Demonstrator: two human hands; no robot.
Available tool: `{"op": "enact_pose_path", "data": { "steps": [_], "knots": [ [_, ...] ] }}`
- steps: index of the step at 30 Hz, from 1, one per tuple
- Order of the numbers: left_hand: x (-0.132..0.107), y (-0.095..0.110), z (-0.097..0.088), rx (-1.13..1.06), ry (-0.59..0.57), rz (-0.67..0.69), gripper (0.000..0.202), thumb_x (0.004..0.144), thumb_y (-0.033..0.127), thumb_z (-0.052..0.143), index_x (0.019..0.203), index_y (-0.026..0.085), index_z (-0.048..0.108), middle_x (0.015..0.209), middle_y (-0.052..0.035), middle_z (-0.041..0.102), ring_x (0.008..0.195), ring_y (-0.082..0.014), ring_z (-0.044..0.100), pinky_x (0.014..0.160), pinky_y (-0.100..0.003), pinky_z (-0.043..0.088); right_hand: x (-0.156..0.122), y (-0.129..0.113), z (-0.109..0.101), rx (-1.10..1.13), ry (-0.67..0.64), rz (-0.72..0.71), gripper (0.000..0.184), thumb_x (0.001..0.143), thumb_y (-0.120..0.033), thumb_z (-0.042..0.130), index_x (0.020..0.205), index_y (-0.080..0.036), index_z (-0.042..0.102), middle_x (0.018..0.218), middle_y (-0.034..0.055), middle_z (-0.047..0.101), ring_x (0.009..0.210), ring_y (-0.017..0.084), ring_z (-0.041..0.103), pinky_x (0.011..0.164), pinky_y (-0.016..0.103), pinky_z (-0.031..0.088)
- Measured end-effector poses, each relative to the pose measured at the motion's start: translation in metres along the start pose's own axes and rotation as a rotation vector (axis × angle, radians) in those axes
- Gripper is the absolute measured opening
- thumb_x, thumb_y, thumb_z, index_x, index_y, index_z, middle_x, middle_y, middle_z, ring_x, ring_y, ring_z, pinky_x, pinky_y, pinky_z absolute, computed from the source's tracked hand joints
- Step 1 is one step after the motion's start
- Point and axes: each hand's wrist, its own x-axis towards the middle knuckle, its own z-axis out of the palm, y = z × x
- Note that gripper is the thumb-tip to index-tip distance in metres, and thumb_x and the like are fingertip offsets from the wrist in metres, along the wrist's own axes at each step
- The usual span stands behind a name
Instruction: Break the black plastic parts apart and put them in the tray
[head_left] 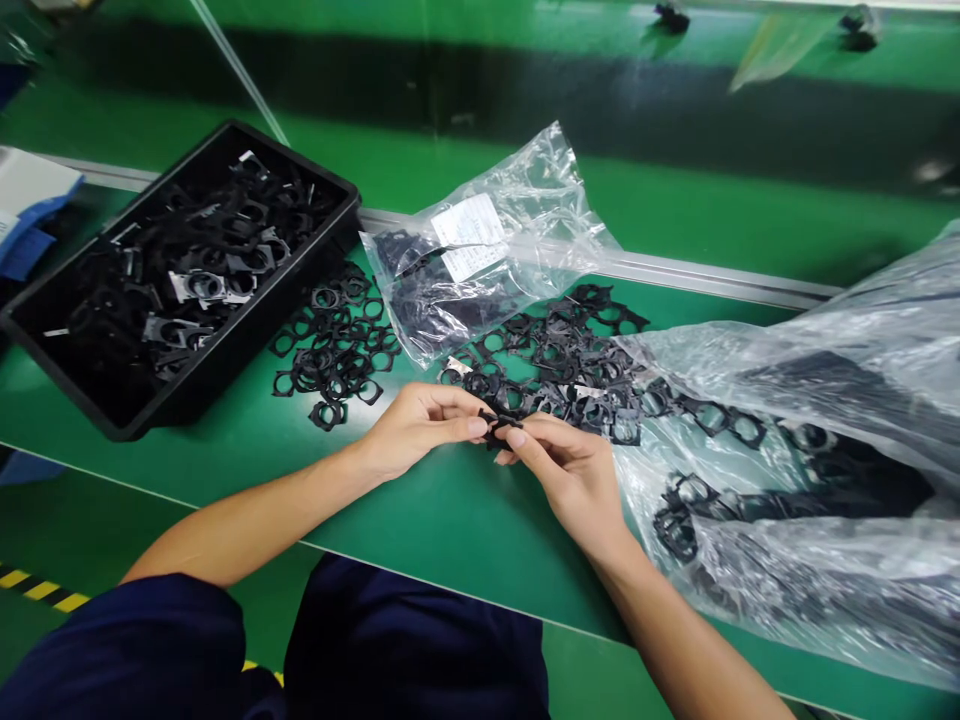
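Fingertips of left hand (420, 430) and right hand (574, 470) pinched closed on a small black plastic piece (493, 432) above the flat green tabletop (450, 540); a slip could have lost it among loose black ring-shaped parts (574, 345).

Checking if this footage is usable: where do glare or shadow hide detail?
Head view: glare streaks the clear bag and plastic sheeting at right; head view again: dark parts in the black bin merge into shadow, and the small part between left hand and right hand shows little detail.

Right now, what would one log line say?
left hand, right hand: holding black part | black bin: round-holed parts inside | clear labelled bag: beyond hands
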Motion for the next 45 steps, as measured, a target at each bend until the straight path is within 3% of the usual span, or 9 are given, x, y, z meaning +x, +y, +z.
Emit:
{"op": "enact_pose_path", "data": {
  "steps": [4, 16, 22, 28, 34, 45],
  "knots": [
    [-0.0016, -0.0011, 0.0026, 0.062, 0.060, 0.054, 0.032, 0.071, 0.042, 0.088, 0.084, 0.014, 0.080, 0.078, -0.0071, 0.078, 0.069, -0.0168, 0.071, 0.068, -0.027, 0.059, -0.0007, 0.0008, 0.0003, 0.022, -0.003, 0.010, 0.034, 0.090, -0.047, 0.070, 0.071, -0.020, 0.078, 0.072, 0.0059, 0.074, 0.065, 0.018, 0.064, 0.060, 0.030, 0.051],
    [-0.0001, 0.0042, 0.0007, 0.039, -0.044, 0.022, 0.031, 0.074, 0.039, 0.087, 0.085, 0.015, 0.071, 0.071, -0.0009, 0.072, 0.067, -0.0135, 0.070, 0.066, -0.022, 0.054, 0.0022, 0.0045, 0.0028, 0.252, 0.028, 0.144, 0.033, 0.075, -0.050, 0.085, 0.080, -0.020, 0.072, 0.071, 0.0016, 0.073, 0.061, 0.017, 0.070, 0.064, 0.030, 0.059],
    [-0.0011, 0.0024, 0.0011, 0.068, -0.040, 0.022, 0.032, 0.079, 0.042, 0.083, 0.082, 0.014, 0.069, 0.064, 0.0007, 0.065, 0.060, -0.0105, 0.064, 0.060, -0.020, 0.047, 0.0010, 0.0037, 0.0031, 0.240, 0.018, 0.139, 0.032, 0.078, -0.049, 0.082, 0.077, -0.020, 0.068, 0.067, -0.0003, 0.068, 0.061, 0.017, 0.070, 0.064, 0.029, 0.058],
    [0.0005, 0.0022, 0.0020, 0.018, -0.066, -0.003, 0.041, 0.074, 0.048, 0.086, 0.086, 0.013, 0.070, 0.071, -0.0005, 0.068, 0.065, -0.0124, 0.067, 0.064, -0.023, 0.053, 0.0014, 0.0037, 0.0030, 0.214, 0.047, 0.124, 0.035, 0.077, -0.051, 0.083, 0.077, -0.020, 0.068, 0.069, 0.0002, 0.069, 0.061, 0.016, 0.070, 0.063, 0.028, 0.058],
    [-0.0001, 0.0015, 0.0005, 0.070, -0.038, 0.056, 0.034, 0.077, 0.045, 0.084, 0.081, 0.013, 0.071, 0.070, 0.0001, 0.067, 0.063, -0.0104, 0.064, 0.064, -0.021, 0.054, 0.0017, 0.0043, 0.0038, 0.232, 0.028, 0.123, 0.039, 0.072, -0.055, 0.085, 0.077, -0.020, 0.068, 0.068, -0.0007, 0.068, 0.060, 0.016, 0.070, 0.061, 0.028, 0.057],
    [0.0009, 0.0020, 0.0005, 0.004, -0.073, 0.019, 0.035, 0.078, 0.046, 0.083, 0.089, 0.014, 0.074, 0.082, -0.0040, 0.075, 0.070, -0.0138, 0.073, 0.068, -0.024, 0.060, 0.0043, 0.0039, 0.0015, 0.344, 0.001, 0.165, 0.026, 0.080, -0.044, 0.082, 0.082, -0.020, 0.073, 0.072, 0.0004, 0.073, 0.062, 0.014, 0.070, 0.065, 0.028, 0.060]
  ]
}}
